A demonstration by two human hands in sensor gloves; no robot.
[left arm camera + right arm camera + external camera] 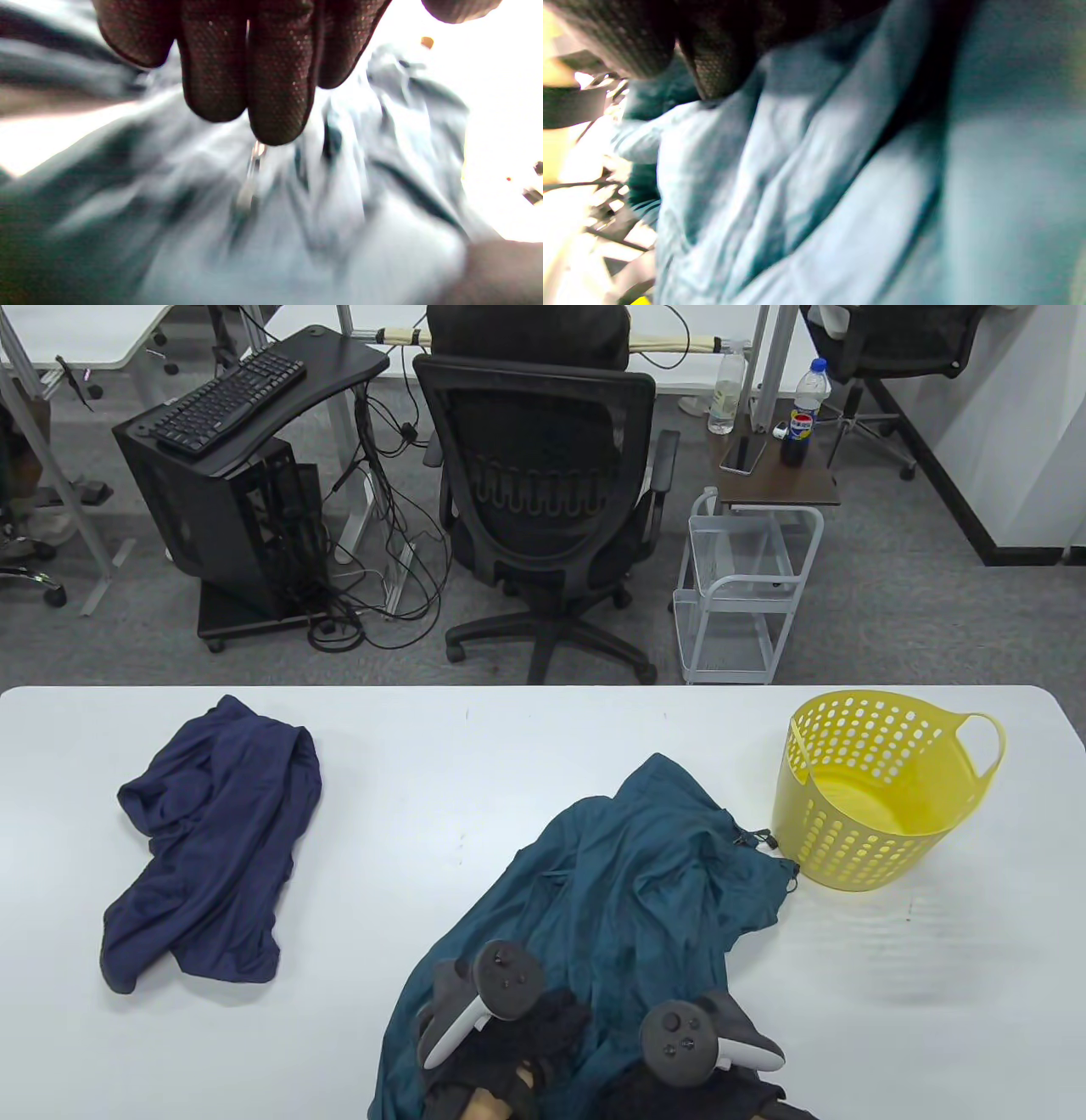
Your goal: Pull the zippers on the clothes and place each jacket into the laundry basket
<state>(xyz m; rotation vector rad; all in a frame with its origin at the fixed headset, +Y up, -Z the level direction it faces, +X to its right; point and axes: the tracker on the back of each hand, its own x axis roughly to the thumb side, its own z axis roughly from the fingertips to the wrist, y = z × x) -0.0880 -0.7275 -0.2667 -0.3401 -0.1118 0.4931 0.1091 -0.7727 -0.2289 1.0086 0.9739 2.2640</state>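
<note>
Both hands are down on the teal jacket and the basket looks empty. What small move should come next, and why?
Probably the left hand should close on the zipper pull that hangs just below its fingertips in the left wrist view. The teal jacket lies crumpled on the table, the yellow laundry basket holds nothing, and zipping comes first. Whether the right hand grips the fabric cannot be told.
</note>
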